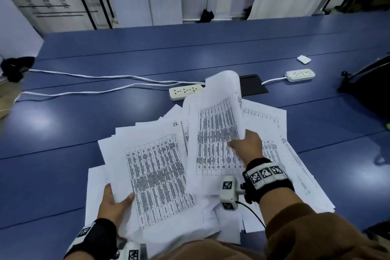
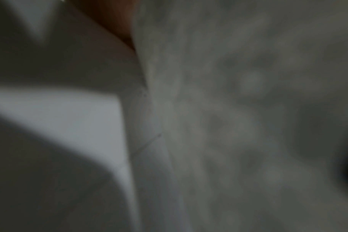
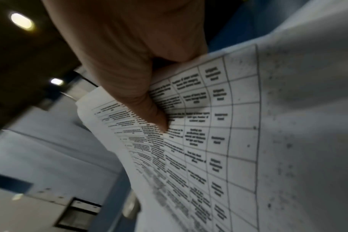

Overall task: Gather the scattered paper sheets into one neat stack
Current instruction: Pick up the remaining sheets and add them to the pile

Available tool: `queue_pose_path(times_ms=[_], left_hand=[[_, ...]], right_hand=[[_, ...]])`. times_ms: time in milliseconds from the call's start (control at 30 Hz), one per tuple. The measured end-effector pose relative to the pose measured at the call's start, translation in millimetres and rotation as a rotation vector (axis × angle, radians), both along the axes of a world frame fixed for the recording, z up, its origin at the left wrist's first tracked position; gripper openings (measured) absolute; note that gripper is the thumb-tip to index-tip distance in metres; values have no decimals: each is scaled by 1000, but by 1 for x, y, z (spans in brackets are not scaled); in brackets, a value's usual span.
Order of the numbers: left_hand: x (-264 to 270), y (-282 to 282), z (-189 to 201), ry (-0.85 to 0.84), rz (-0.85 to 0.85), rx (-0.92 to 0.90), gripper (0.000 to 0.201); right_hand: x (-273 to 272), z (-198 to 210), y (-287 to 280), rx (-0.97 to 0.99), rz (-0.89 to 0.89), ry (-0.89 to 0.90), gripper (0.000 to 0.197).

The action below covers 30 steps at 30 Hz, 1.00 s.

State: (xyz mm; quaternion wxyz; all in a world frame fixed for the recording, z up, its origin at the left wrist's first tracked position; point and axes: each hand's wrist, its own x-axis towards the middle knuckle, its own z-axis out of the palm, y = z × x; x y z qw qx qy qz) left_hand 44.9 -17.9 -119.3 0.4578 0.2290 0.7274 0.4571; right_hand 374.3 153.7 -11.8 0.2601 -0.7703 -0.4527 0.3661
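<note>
Several white printed sheets (image 1: 274, 124) with tables lie fanned out on the blue table (image 1: 63, 133) in front of me. My left hand (image 1: 115, 201) holds the near edge of a bundle of sheets (image 1: 156, 171), thumb on top. My right hand (image 1: 245, 143) pinches a lifted bunch of sheets (image 1: 217, 129) that curls upward at its far end. In the right wrist view the thumb (image 3: 149, 109) presses on the printed table of that bunch of sheets (image 3: 218, 141). The left wrist view is dark and blurred, filled by paper (image 2: 228, 125).
Two white power strips (image 1: 185, 91) (image 1: 300, 74) with cables lie behind the papers, beside a black flat panel (image 1: 254, 86). A small white object (image 1: 304, 59) sits further back. A dark bag (image 1: 371, 86) stands at the right edge.
</note>
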Motion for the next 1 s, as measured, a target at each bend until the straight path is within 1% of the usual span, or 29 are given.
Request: queue_pose_path(times_ms=[67, 100, 167, 233, 267, 333, 400, 500, 567, 600, 633, 667, 700, 733, 767, 800, 833, 900, 933, 967, 1000], left_hand=[[-2, -1, -7, -37, 8, -9, 49], [-2, -1, -8, -54, 13, -7, 48], [0, -1, -3, -76, 19, 13, 47], [2, 0, 3, -102, 13, 34, 48], [3, 0, 5, -102, 3, 37, 48], [4, -1, 7, -89, -17, 35, 49], [8, -1, 13, -86, -30, 28, 50], [14, -1, 22, -68, -42, 28, 51], [23, 0, 36, -100, -26, 28, 46], [29, 1, 45, -131, -16, 19, 44], [33, 2, 54, -176, 11, 9, 49], [35, 4, 59, -194, 33, 6, 55], [33, 6, 56, -228, 36, -1, 63], [30, 8, 53, -226, 29, -12, 76], [26, 9, 48, -186, -13, -39, 91], [23, 9, 49, -137, -44, -47, 99], [21, 10, 44, -125, -39, -78, 91], [19, 11, 35, -59, -53, -99, 58], [18, 10, 31, 16, -74, -102, 50], [16, 10, 29, 51, -94, -122, 46], [15, 11, 28, 83, -111, -129, 42]], right_hand=[[3, 26, 1, 100, 30, -64, 11], [4, 39, 2, 149, 35, -68, 8], [6, 65, 3, 261, 31, -73, 9], [5, 96, 0, 375, 43, -66, 14], [3, 110, -1, 431, 49, -20, 16], [-3, 137, -7, 532, 44, 146, 21], [-9, 158, -11, 592, 54, 276, 21], [-16, 168, -14, 601, 80, 403, 23], [-23, 155, -17, 496, 120, 414, 23], [-26, 141, -19, 428, 129, 416, 24], [-30, 122, -20, 358, 133, 418, 25], [-32, 98, -20, 279, 128, 408, 26], [-35, 75, -22, 197, 121, 383, 29], [-39, 51, -26, 111, 119, 352, 33], [-41, 29, -31, 29, 122, 336, 39], [-43, 7, -36, -55, 136, 332, 45], [-46, -10, -42, -134, 157, 330, 51], [-50, -39, -49, -290, 232, 266, 62], [-49, -48, -50, -344, 288, 208, 71], [-49, -54, -48, -387, 354, 155, 77], [-46, -57, -44, -408, 408, 107, 77]])
